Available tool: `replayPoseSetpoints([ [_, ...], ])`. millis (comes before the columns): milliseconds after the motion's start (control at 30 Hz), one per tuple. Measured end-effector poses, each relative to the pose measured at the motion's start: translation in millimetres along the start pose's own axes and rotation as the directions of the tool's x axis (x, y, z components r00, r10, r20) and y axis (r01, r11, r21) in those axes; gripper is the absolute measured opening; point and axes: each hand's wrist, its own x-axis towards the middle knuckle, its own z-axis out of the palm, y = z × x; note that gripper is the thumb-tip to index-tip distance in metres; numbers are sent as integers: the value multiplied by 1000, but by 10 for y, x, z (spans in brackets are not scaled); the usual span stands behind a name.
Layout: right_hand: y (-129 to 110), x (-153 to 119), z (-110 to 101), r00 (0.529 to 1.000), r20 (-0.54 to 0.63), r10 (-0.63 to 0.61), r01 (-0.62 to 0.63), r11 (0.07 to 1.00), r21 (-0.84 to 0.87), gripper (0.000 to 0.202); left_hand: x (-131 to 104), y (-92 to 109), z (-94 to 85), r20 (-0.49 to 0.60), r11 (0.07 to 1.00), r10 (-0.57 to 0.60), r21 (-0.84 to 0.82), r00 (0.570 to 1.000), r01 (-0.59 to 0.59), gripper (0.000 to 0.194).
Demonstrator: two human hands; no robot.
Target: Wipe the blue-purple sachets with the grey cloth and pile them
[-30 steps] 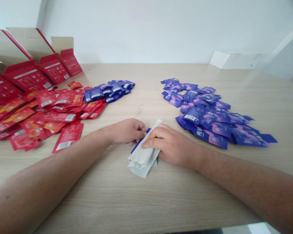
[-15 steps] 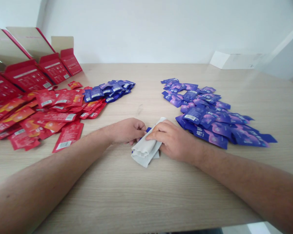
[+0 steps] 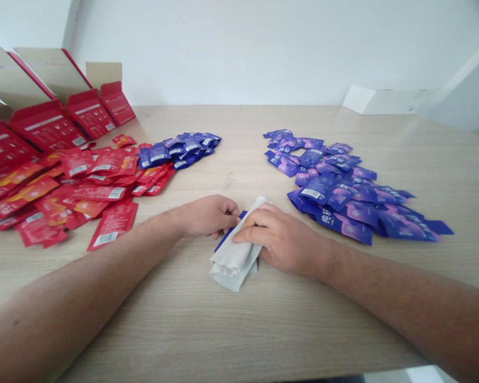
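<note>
At the middle of the table, my left hand [image 3: 209, 215] is closed in a pinch on the edge of a blue sachet [image 3: 224, 240]. Most of that sachet is covered by a folded white cloth [image 3: 232, 259]. My right hand [image 3: 285, 236] grips the cloth and presses it over the sachet, thumb and fingers on top. Off to the right spreads a pile of blue and purple sachets [image 3: 351, 205]. A smaller heap of blue sachets [image 3: 179, 149] lies beyond my left hand, barcodes up.
Many red and orange sachets [image 3: 83, 186] are heaped on the left, touching the smaller blue heap. Open red cardboard boxes [image 3: 46, 125] stand in a row behind them. A white box [image 3: 387, 101] sits at the far right by the wall.
My right hand has slid the cloth slightly toward me and to the left along the sachet, and more of its blue edge shows. The left hand stays nearly in place.
</note>
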Motion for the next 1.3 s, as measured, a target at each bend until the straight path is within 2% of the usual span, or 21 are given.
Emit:
replayPoseSetpoints([
  [67, -9, 5, -3, 1000, 16, -23, 23, 1000, 6, 33, 0, -3, -5, 7, 1000, 3, -1, 1000, -3, 15],
  [233, 8, -3, -14, 997, -49, 65, -65, 998, -11, 36, -3, -2, -9, 5, 1000, -7, 0, 1000, 7, 17],
  [400, -21, -3, -7, 1000, 13, -22, 22, 1000, 10, 33, -5, 13, -2, 9, 1000, -4, 4, 1000, 4, 14],
  [567, 9, -4, -9, 997, -49, 63, -63, 998, -2, 35, -7, 25, -1, -13, 999, -32, -4, 999, 32, 16],
  [767, -18, -1, 0, 1000, -9, -19, 20, 1000, 20, 35, -6, 25, -4, 11, 1000, -7, 13, 1000, 6, 14],
  [933, -2, -5, -15, 997, -50, 63, -63, 998, -8, 35, -4, 11, -6, -8, 1000, -15, 17, 1000, 16, 18],
  [1100, -23, -2, 0, 1000, -9, -16, 16, 1000, 10, 34, 1, 2, -11, 17, 1000, -2, 10, 1000, 2, 15],
  [1300, 3, -6, -4, 997, -46, 66, -67, 998, -12, 35, 2, 11, -4, -3, 1000, -18, 1, 1000, 18, 17],
])
